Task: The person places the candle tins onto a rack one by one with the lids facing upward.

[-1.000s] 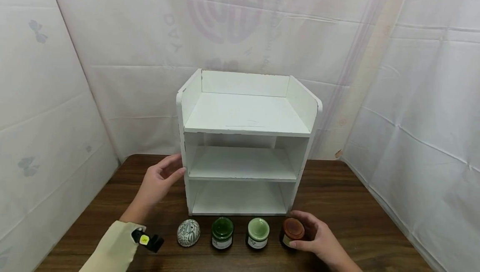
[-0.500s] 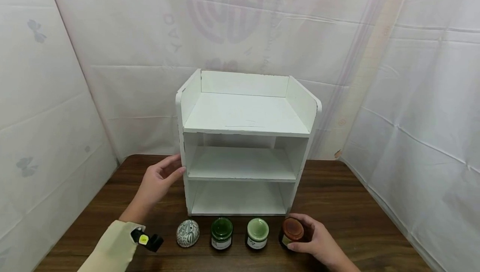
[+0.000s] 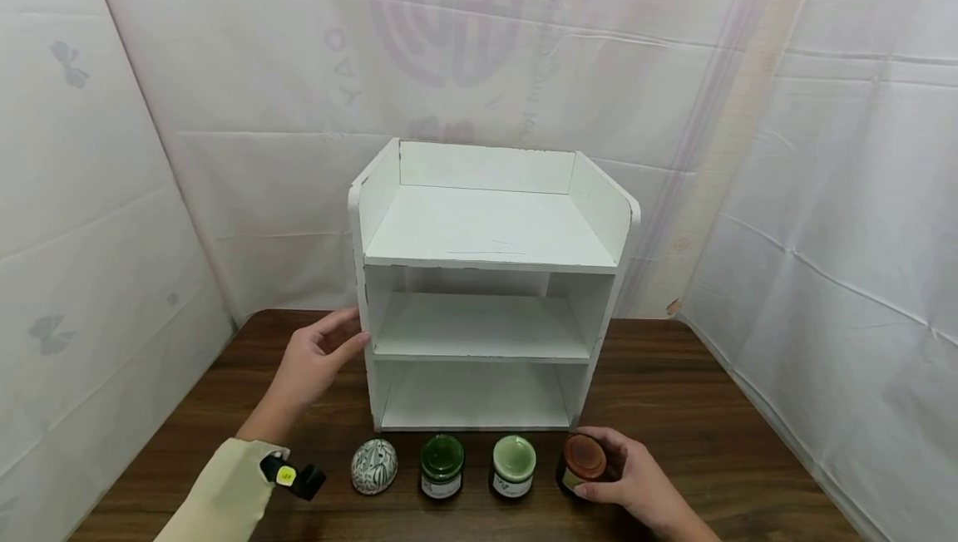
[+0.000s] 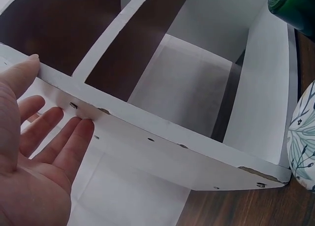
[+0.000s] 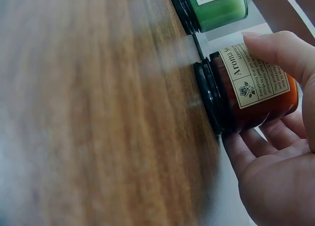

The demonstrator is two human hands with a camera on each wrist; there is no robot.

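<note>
My right hand (image 3: 636,480) grips an amber scented-candle jar (image 3: 585,456), thumb on its cream label (image 5: 256,78) and fingers on the opposite side. The jar stands upside down on its black lid (image 5: 212,98). My left hand (image 3: 310,363) rests against the left side of a white shelf unit (image 3: 490,226). In the left wrist view its thumb lies on the front edge, its fairly straight fingers (image 4: 74,142) by the outer panel. In a row before the unit stand a light green jar (image 3: 514,458), a dark green jar (image 3: 442,456) and a patterned rounded object (image 3: 374,466).
The unit has a top tray and two lower shelves (image 3: 482,324). It stands on a dark wooden table (image 3: 674,392). Pale hanging sheets (image 3: 247,110) enclose the back and sides. A black strap device (image 3: 293,476) is on the left wrist.
Almost nothing differs. The right hand closes slightly nearer on the amber jar, its thumb a little lower and further left. The left hand stays at the shelf unit.
</note>
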